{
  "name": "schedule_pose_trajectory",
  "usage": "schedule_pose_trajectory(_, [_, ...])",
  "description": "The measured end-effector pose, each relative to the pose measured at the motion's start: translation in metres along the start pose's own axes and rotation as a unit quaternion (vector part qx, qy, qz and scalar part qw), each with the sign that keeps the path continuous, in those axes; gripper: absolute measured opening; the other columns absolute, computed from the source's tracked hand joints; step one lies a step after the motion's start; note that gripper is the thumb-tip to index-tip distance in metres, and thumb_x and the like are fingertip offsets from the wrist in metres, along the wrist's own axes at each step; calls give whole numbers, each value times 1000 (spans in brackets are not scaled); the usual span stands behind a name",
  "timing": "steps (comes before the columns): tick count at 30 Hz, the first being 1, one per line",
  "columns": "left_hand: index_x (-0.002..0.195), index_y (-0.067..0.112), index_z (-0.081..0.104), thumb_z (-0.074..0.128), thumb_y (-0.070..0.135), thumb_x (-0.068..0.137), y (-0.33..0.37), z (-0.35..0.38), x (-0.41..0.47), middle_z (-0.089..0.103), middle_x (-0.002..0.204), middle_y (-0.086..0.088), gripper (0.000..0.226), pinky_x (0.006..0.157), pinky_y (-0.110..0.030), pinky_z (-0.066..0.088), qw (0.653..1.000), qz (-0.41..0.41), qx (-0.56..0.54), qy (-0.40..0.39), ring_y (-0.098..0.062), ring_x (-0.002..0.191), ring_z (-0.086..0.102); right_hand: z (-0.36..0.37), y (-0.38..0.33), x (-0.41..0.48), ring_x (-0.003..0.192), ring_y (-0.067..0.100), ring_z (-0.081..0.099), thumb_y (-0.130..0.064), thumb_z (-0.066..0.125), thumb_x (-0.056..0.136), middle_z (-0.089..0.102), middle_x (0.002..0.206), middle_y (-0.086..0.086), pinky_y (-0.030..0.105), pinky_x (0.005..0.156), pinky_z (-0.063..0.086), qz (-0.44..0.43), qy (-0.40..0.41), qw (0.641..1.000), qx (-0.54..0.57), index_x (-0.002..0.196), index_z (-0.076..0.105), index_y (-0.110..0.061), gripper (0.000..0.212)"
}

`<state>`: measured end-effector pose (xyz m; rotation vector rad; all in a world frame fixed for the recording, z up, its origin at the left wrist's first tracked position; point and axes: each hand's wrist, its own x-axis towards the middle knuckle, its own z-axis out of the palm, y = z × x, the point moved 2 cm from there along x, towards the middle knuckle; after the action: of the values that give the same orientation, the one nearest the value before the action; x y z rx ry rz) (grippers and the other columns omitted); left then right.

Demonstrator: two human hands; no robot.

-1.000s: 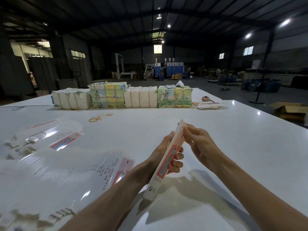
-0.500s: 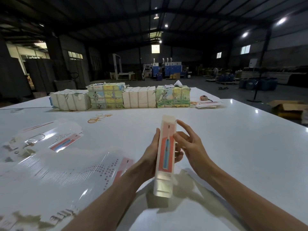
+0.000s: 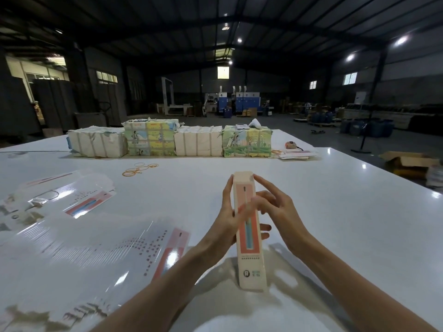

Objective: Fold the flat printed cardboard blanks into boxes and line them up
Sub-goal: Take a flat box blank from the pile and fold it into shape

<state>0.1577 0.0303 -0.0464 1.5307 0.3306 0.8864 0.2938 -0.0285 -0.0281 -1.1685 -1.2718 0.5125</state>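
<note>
A long narrow cream box (image 3: 250, 255) with a pink panel and a blue stripe stands tilted above the white table (image 3: 335, 212), its printed face toward me. My left hand (image 3: 227, 221) grips it from the left and behind, fingertips showing past its right edge. My right hand (image 3: 275, 209) touches the box's front and top right edge with spread, bent fingers. Flat printed blanks (image 3: 96, 250) lie fanned out at the left, glossy and partly washed out by glare.
Several wrapped bundles (image 3: 199, 141) stand in a row at the table's far side. Loose rubber bands (image 3: 139, 168) lie in front of them. A small stack of flat blanks (image 3: 297, 155) lies at the far right. A cardboard carton (image 3: 407, 161) sits on the floor beyond the right edge.
The box has turned from edge-on to face me and now stands more upright. My right hand has moved from its top end onto its front face.
</note>
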Motion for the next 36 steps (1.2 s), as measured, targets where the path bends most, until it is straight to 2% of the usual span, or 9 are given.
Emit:
schedule_pose_trajectory(3, [142,78,15,90,40,77,-5,-1,0,49,143,23,106,82,-36,65,997,11,80,18,-21,119,70,1,1,-2,106,18,74,-47,64,90,76,103,-10,29,83,64,3,-19,1000,5,147,51,-43,59])
schedule_pose_trajectory(6, [141,73,20,88,25,77,-10,-5,0,58,132,11,105,72,-33,65,995,11,92,36,-18,106,74,5,1,-2,104,16,74,-42,75,91,75,103,-10,26,84,63,-10,-30,999,-14,139,55,-41,52])
schedule_pose_trajectory(12, [133,71,26,82,19,76,-11,-8,-2,62,118,10,95,62,-27,62,993,8,107,55,-18,87,77,5,9,1,106,20,74,-36,73,97,74,109,-2,36,92,63,17,-58,998,-20,135,55,-34,42])
schedule_pose_trajectory(16, [138,63,28,87,20,78,-12,-9,-1,62,125,3,95,70,-33,65,995,-12,92,45,-20,100,77,4,10,1,107,23,75,-45,60,103,75,117,-5,36,87,64,28,-35,998,35,137,55,-33,36])
schedule_pose_trajectory(19, [131,73,27,89,26,74,-9,-9,-1,57,129,12,96,73,-33,65,991,-17,122,45,-25,106,74,-3,9,7,101,27,77,-38,52,108,77,117,-4,35,80,64,59,29,993,95,139,52,-33,31])
schedule_pose_trajectory(21, [130,76,27,91,24,74,-10,-8,-1,57,127,16,99,73,-33,65,990,-21,136,37,-24,106,72,-7,10,9,99,29,77,-32,52,109,78,111,1,34,76,64,69,39,993,85,135,57,-30,26])
schedule_pose_trajectory(28, [129,78,25,91,27,76,-6,-5,-3,57,118,26,99,64,-18,60,987,-12,161,2,6,107,66,-14,4,12,87,27,79,-23,57,108,79,98,-3,37,68,66,0,30,999,-24,126,62,-28,19])
schedule_pose_trajectory(32, [132,74,26,87,23,79,-10,-4,-5,58,122,13,95,66,-26,63,990,-28,141,7,-11,100,76,-14,1,11,89,21,79,-13,51,109,77,98,-9,33,66,65,-51,20,995,-83,118,64,-23,19])
schedule_pose_trajectory(36, [132,74,24,87,23,79,-9,-6,-5,56,125,14,97,67,-27,63,990,-24,141,4,-11,103,74,-12,-5,13,96,27,78,-24,51,110,77,103,-2,35,71,64,4,1,1000,4,118,66,-15,19])
